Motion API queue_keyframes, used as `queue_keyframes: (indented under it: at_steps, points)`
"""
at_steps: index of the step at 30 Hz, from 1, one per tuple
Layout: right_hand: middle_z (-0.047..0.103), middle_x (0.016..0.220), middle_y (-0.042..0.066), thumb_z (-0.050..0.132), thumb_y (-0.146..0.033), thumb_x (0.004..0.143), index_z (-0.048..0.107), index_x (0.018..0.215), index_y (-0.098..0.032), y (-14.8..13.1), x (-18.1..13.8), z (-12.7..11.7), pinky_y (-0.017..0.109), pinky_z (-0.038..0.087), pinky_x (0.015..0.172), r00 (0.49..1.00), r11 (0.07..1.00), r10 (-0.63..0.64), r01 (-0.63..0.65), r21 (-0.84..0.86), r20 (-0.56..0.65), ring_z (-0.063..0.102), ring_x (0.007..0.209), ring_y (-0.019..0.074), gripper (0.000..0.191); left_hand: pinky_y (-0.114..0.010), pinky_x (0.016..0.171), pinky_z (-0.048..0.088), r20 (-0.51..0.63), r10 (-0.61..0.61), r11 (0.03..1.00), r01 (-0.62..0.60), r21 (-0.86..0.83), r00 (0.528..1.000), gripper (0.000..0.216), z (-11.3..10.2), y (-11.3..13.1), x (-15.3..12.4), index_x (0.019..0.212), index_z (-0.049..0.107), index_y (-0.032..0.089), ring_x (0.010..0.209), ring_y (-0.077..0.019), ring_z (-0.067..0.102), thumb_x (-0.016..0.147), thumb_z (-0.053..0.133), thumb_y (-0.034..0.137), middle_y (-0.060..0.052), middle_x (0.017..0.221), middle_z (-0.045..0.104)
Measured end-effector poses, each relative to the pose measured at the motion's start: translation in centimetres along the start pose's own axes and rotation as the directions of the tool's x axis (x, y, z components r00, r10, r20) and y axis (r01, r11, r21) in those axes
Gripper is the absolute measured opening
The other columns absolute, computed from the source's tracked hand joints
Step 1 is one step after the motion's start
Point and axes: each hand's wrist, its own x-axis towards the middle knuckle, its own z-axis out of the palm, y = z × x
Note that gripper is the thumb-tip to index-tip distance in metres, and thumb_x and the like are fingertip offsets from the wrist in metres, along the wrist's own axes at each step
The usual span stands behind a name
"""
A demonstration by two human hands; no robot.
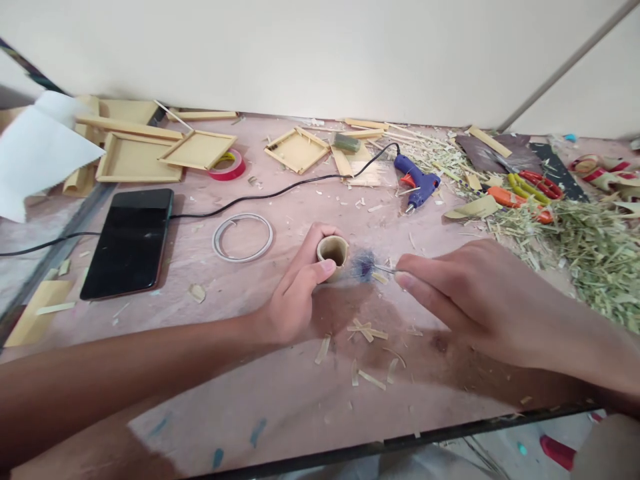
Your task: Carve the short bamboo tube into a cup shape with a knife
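Note:
My left hand (303, 287) is closed around a short tan tube (333, 250), which looks like a bamboo piece. Its round opening faces up, with the thumb at the near rim. Just right of it, my right hand (450, 293) pinches a thin metal tool (384, 268) between thumb and forefinger; its kind is unclear. The tool's tip points left at a blurred dark blue patch (365, 265), apart from the tube. Thin pale strips (367, 330) lie crossed on the table (280, 393) below the hands.
A blue glue gun (417, 183) lies behind, its black cord running left past a phone (130, 243). Tape rolls (243, 238) and shallow wooden frames (299, 150) sit at left and back. Scissors (540, 185), an orange-handled cutter (520, 202) and shavings (600, 257) crowd the right.

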Motion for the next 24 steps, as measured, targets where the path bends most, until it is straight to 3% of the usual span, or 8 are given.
queue_keyframes:
  at_steps: [7, 16, 24]
  points:
    - [0.067, 0.063, 0.002, 0.040, -0.031, 0.116, 0.071, 0.108, -0.020, 0.0, 2.1, 1.5, 0.035, 0.015, 0.062, 0.996, 0.995, 0.064, -0.059, -0.082, 0.066, 0.055, 0.056, 0.0181, 0.033, -0.042, 0.080, 0.039, -0.028, -0.030, 0.999, 0.029, -0.034, 0.999, 0.016, 0.3, 0.3, 0.1, 0.105, 0.060, 0.025, 0.089, -0.0257, 0.048, 0.092, 0.060, 0.036, -0.004, 0.096, 0.056]
    - [0.072, 0.064, 0.003, 0.050, -0.023, 0.111, 0.068, 0.105, -0.020, -0.5, 1.4, 2.7, 0.034, 0.014, 0.058, 1.000, 0.962, 0.008, -0.005, -0.274, 0.008, 0.066, 0.056, 0.0225, 0.019, -0.037, 0.080, 0.038, -0.015, -0.039, 0.995, 0.038, -0.097, 0.999, 0.016, 0.5, 0.3, 0.0, 0.103, 0.058, 0.023, 0.088, -0.0222, 0.049, 0.094, 0.061, 0.035, -0.003, 0.099, 0.058]
    - [0.075, 0.069, 0.002, 0.055, -0.017, 0.108, 0.065, 0.103, -0.019, -1.0, 1.1, 2.9, 0.035, 0.015, 0.060, 1.000, 0.956, -0.011, 0.011, -0.294, 0.004, 0.068, 0.059, 0.0216, 0.010, -0.038, 0.081, 0.037, -0.005, -0.029, 0.997, 0.029, -0.065, 1.000, 0.017, 0.2, 0.1, -0.1, 0.106, 0.060, 0.023, 0.090, -0.0230, 0.049, 0.095, 0.060, 0.037, -0.003, 0.102, 0.058]
